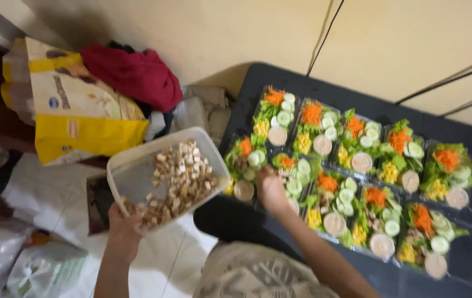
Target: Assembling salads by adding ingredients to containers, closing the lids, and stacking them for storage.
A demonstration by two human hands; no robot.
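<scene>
My left hand grips the near rim of a clear plastic tub that holds several brown diced cubes, tilted above the floor beside a black table. My right hand reaches over a salad box in the near row, fingers closed and pointing down onto it; whether it holds cubes is hidden. Several black salad boxes sit in two rows, each with lettuce, grated carrot, cucumber slices, corn and a small round cup of sauce.
The black table stands against a cream wall with dark cables. A yellow and white bag and a red cloth lie at the left. Plastic bags rest on the white tiled floor.
</scene>
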